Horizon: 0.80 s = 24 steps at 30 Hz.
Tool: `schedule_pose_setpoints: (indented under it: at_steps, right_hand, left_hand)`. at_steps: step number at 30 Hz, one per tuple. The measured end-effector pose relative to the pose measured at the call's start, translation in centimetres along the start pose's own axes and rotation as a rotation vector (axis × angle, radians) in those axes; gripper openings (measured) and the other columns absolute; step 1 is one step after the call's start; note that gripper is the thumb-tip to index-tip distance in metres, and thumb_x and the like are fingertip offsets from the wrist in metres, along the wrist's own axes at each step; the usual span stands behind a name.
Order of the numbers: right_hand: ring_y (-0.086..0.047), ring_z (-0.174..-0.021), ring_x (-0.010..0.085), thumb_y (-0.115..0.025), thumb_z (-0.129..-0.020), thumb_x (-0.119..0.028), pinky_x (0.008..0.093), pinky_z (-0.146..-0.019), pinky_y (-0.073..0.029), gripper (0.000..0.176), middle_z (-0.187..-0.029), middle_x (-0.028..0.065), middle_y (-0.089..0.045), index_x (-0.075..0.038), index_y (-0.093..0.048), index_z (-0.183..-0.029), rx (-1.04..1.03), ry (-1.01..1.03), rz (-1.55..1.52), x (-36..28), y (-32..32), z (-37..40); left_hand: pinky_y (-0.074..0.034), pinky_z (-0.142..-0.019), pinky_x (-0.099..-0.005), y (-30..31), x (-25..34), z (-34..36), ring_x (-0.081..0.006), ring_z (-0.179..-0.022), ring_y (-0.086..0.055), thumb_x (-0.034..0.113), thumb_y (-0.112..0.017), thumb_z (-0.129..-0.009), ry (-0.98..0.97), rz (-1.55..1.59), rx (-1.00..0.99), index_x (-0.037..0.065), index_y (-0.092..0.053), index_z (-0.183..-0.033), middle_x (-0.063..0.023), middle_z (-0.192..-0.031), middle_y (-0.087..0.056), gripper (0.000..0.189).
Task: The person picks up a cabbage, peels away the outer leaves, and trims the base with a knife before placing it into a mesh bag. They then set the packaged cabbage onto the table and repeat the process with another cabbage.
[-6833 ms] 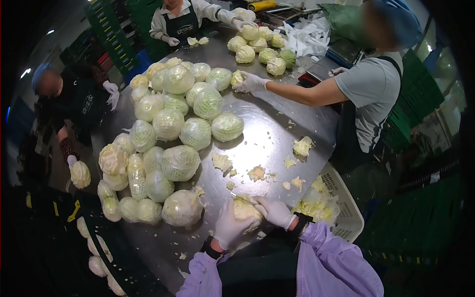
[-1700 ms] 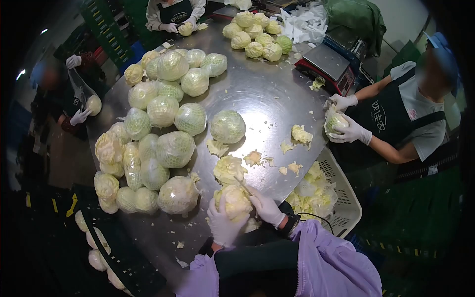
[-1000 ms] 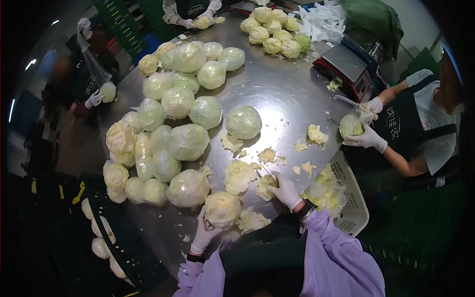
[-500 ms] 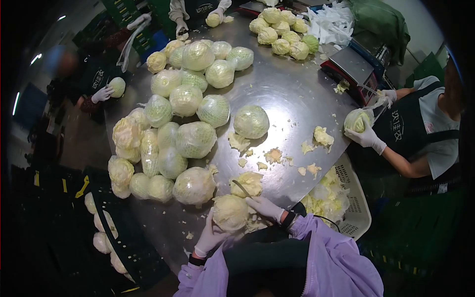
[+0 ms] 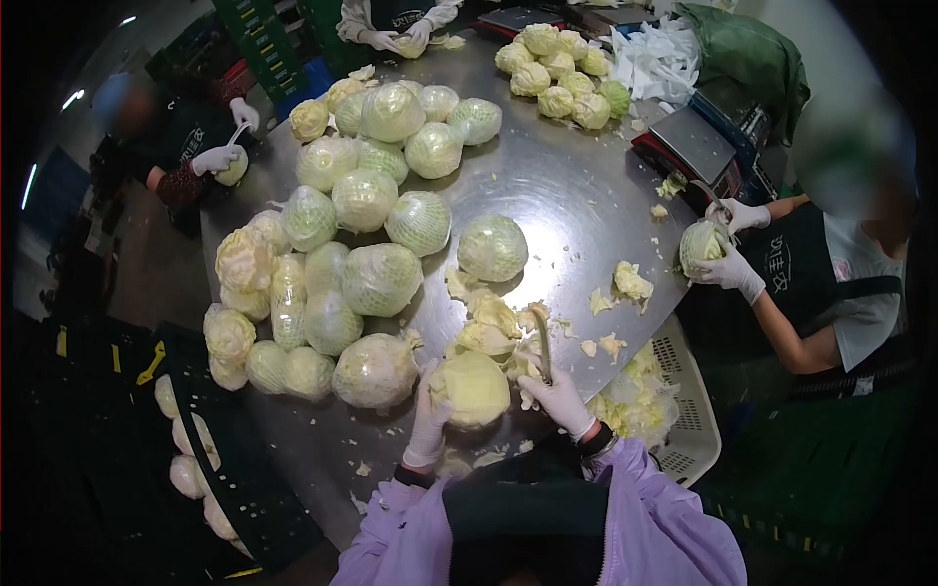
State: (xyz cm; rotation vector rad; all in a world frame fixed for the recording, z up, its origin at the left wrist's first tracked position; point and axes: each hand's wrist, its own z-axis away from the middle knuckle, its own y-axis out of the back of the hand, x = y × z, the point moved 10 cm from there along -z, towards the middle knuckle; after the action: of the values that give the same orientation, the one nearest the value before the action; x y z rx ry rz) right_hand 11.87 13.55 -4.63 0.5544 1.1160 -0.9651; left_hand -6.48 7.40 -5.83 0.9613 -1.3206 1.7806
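Note:
A trimmed pale yellow-green cabbage point(image 5: 473, 390) rests on the steel table by its near edge. My left hand point(image 5: 427, 422) grips its left side. On the right, my gloved right hand point(image 5: 559, 398) is closed around a knife with a curved blade point(image 5: 543, 344), which points away from me. The blade is apart from the cabbage. Loose outer leaves point(image 5: 489, 327) lie just beyond the cabbage, and leaf scraps sit close to my right fingers. To the left of my left hand stands a film-wrapped cabbage point(image 5: 375, 371).
Many wrapped cabbages point(image 5: 382, 279) crowd the table's left half. Bare cabbages point(image 5: 557, 66) and scales point(image 5: 692, 137) are at the far right. A white basket of leaves point(image 5: 696, 410) stands below the right edge. Co-workers handle cabbages around the table; one point(image 5: 840, 264) cuts at the right.
My right hand and the knife have swung right and away from the cabbage, blade now upright in view. The cabbage has turned and moved slightly away from me, showing a smoother surface.

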Motion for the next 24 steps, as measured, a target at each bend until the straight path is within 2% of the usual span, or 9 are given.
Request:
schedule_pose_setpoints:
  at_steps: [1, 4, 6, 10, 13, 15, 20, 23, 24]
  right_hand:
    - [-0.057, -0.062, 0.0043, -0.064, -0.089, -0.013, 0.0203, -0.058, -0.047, 0.053, -0.084, 0.0027, -0.064, -0.010, -0.045, -0.139, 0.062, -0.053, 0.017, -0.5, 0.4, 0.1]
    - [-0.060, -0.094, 0.0148, -0.072, -0.082, -0.017, 0.0270, -0.083, -0.048, 0.072, -0.110, 0.0106, -0.062, -0.005, -0.036, -0.144, -0.037, -0.089, 0.054, 1.0, -1.5, -0.4]
    - [-0.042, -0.128, 0.0215, -0.079, -0.075, -0.020, 0.0318, -0.106, -0.034, 0.085, -0.140, 0.0171, -0.045, -0.001, -0.033, -0.144, -0.075, -0.061, -0.049, 0.1, -2.6, -0.5]
    - [-0.043, -0.128, 0.0207, -0.080, -0.074, -0.019, 0.0311, -0.106, -0.035, 0.088, -0.141, 0.0169, -0.045, -0.002, -0.031, -0.145, 0.017, 0.240, 0.395, -0.3, -1.4, -0.4]
    - [-0.042, -0.129, 0.0214, -0.080, -0.074, -0.020, 0.0311, -0.107, -0.033, 0.090, -0.142, 0.0181, -0.043, -0.002, -0.030, -0.146, -0.086, 0.211, 0.115, 1.5, -0.6, 0.0]
    - [-0.045, -0.127, 0.0198, -0.080, -0.074, -0.022, 0.0309, -0.105, -0.035, 0.088, -0.139, 0.0177, -0.047, -0.005, -0.032, -0.146, -0.156, 0.093, 0.186, 3.6, 0.7, 0.2]
    - [-0.055, -0.112, 0.0415, -0.055, -0.093, -0.037, 0.0402, -0.092, -0.047, 0.059, -0.135, 0.0274, -0.045, -0.007, -0.038, -0.142, 0.105, 0.010, 0.562, 0.7, 5.1, 3.1]
    - [-0.057, -0.108, 0.0411, -0.054, -0.093, -0.035, 0.0417, -0.090, -0.048, 0.061, -0.138, 0.0248, -0.044, -0.007, -0.033, -0.144, 0.219, 0.332, 0.843, -3.2, 2.9, 3.9]
    - [-0.058, -0.105, 0.0404, -0.055, -0.092, -0.034, 0.0438, -0.084, -0.051, 0.062, -0.137, 0.0232, -0.045, -0.007, -0.032, -0.143, 0.184, 0.259, 0.901, -2.5, 2.3, 3.4]
  left_hand:
    - [-0.034, -0.109, -0.0405, 0.0, -0.3, -0.1, -0.0260, -0.132, -0.037, 0.050, -0.075, -0.075, -0.001, 0.001, 0.000, 0.002, -0.023, -0.145, -0.0127, -0.144, -0.036, 0.100]
    - [-0.034, -0.108, -0.0436, -1.1, 2.6, 0.0, -0.0313, -0.131, -0.039, 0.046, -0.081, -0.068, -0.313, -0.515, 0.013, 0.002, -0.027, -0.144, -0.0164, -0.145, -0.035, 0.102]
    - [-0.033, -0.108, -0.0466, -5.8, 4.9, 2.0, -0.0378, -0.130, -0.039, 0.042, -0.085, -0.061, -0.746, -1.366, -0.075, 0.001, -0.029, -0.143, -0.0203, -0.145, -0.034, 0.108]
    - [-0.032, -0.107, -0.0498, -6.2, 3.4, 2.4, -0.0419, -0.130, -0.038, 0.041, -0.087, -0.058, -0.693, -1.383, -0.245, -0.001, -0.028, -0.143, -0.0231, -0.144, -0.034, 0.112]
    - [-0.031, -0.108, -0.0478, -3.1, 4.0, 1.7, -0.0406, -0.130, -0.038, 0.041, -0.086, -0.061, -0.484, -1.270, 0.093, -0.003, -0.027, -0.142, -0.0237, -0.143, -0.035, 0.109]
    - [-0.032, -0.108, -0.0444, -2.4, -0.7, 0.4, -0.0395, -0.130, -0.038, 0.041, -0.084, -0.065, -0.091, -0.653, -0.085, -0.005, -0.028, -0.141, -0.0246, -0.141, -0.036, 0.105]
    - [-0.036, -0.106, -0.0416, -6.3, 0.4, 0.0, -0.0389, -0.129, -0.039, 0.040, -0.083, -0.068, -0.223, -0.977, -0.127, -0.004, -0.031, -0.139, -0.0251, -0.139, -0.038, 0.099]
    - [-0.038, -0.104, -0.0425, -8.9, 1.1, 0.4, -0.0401, -0.126, -0.040, 0.039, -0.082, -0.067, -0.332, -1.134, -0.207, -0.004, -0.036, -0.136, -0.0257, -0.134, -0.041, 0.093]
    - [-0.039, -0.102, -0.0431, -9.8, 1.2, 0.7, -0.0409, -0.124, -0.042, 0.039, -0.082, -0.067, -0.394, -1.206, -0.239, -0.003, -0.039, -0.134, -0.0259, -0.131, -0.044, 0.090]
